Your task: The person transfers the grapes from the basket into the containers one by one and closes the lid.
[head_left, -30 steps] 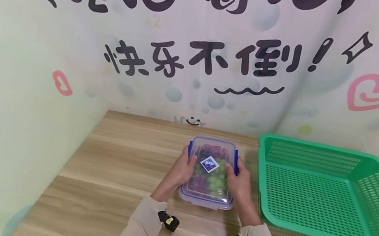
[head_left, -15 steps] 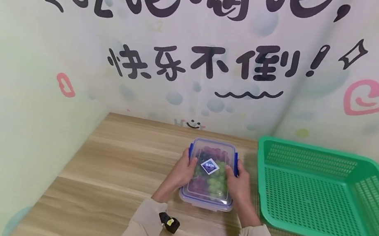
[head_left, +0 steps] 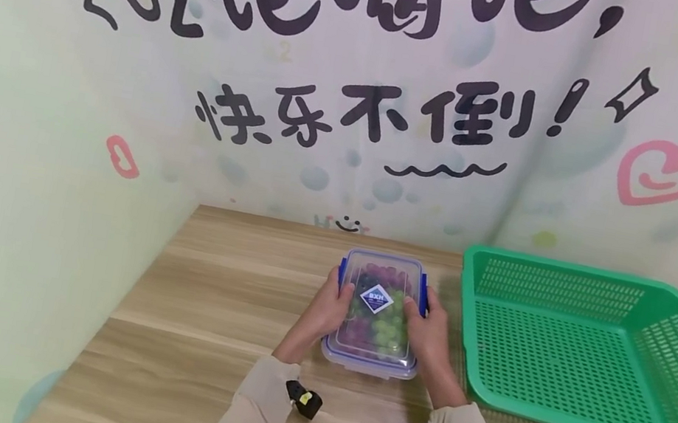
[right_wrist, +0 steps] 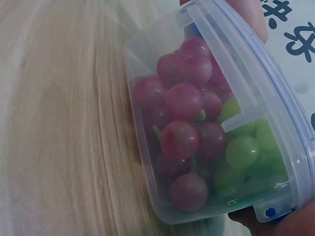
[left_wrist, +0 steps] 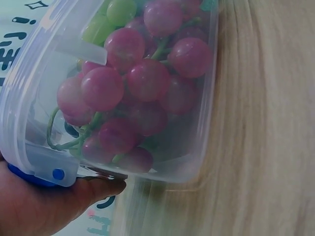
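A clear lidded food container [head_left: 369, 355] with blue side clips sits between both hands over the table, a diamond-shaped label on its lid. Red, dark and green grapes [head_left: 388, 328] show through the lid; the wrist views show red grapes [left_wrist: 147, 78] on stems behind the clear wall. My left hand [head_left: 326, 307] grips the container's left side, thumb on the lid edge. The right hand [head_left: 429, 329] holds the opposite side the same way. In the right wrist view, the container [right_wrist: 172, 216] is close over the wood, with fingers at its clip.
A green plastic basket [head_left: 554, 412] with mesh walls stands on the table to the right of the right hand. The wood-grain table [head_left: 221, 274] meets a printed wall hanging [head_left: 290, 181] at the back. Each sleeve cuff carries a black wrist camera [head_left: 304, 400].
The head view has shifted slightly, so the scene sits a little lower in it. Both hands keep their grip on the container, which has not visibly moved on the table.
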`<state>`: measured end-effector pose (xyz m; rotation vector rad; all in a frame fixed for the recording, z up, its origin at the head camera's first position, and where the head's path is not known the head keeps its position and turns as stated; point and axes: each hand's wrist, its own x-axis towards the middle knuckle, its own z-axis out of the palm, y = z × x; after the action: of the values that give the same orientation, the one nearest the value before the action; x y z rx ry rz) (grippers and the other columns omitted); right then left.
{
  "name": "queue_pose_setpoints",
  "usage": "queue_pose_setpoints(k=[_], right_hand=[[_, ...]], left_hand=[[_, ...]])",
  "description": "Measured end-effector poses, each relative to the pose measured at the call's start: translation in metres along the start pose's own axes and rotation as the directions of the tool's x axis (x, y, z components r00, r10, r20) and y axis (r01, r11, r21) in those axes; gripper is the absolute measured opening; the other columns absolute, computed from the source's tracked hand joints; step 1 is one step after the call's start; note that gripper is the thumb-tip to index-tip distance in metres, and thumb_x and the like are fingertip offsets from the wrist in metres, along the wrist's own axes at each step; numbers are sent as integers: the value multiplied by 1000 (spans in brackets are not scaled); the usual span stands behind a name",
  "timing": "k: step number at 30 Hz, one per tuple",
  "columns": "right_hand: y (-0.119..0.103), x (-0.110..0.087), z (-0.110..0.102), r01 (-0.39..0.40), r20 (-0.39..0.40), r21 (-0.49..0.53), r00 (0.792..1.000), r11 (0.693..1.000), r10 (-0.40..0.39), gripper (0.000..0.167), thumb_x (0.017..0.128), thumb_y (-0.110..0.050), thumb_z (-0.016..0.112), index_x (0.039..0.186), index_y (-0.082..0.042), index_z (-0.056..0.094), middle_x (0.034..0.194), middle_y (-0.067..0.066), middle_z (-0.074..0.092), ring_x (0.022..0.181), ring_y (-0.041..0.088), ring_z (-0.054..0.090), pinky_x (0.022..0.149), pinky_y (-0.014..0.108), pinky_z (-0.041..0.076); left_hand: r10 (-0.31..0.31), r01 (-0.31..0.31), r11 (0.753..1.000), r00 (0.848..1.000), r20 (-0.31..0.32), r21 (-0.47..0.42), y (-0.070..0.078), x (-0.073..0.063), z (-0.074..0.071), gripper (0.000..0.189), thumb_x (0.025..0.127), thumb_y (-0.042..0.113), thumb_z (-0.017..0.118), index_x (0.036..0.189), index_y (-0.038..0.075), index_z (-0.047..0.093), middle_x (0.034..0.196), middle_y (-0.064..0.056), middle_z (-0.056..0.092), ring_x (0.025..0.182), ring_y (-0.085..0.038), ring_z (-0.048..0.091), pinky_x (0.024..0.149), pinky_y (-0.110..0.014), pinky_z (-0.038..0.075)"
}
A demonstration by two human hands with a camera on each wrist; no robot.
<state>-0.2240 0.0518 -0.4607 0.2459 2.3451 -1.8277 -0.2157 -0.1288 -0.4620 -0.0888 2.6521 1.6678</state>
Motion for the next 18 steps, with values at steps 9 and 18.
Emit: queue_pose_setpoints(k=[9,18], right_hand=[[-3,-1,0,14,-9,-46,1000,999,-14,64,106,-24,45,159,-5,14,161,25,21,147,42,24,120,54,24],[-7,-5,0,33,-25,-114,999,993,-36,70,106,-28,43,159,-3,4,161,27,17,148,45,20,120,56,21]], left_hand=[[-49,48,993,999,-5,-104,1,3,-3,56,106,17,42,154,-2,20,154,-30,33,144,-44,31,119,-57,25],[-90,86,993,995,-44,-75,4,-2,-12,69,103,24,48,158,3,13,154,-28,34,142,-45,33,116,-58,29]])
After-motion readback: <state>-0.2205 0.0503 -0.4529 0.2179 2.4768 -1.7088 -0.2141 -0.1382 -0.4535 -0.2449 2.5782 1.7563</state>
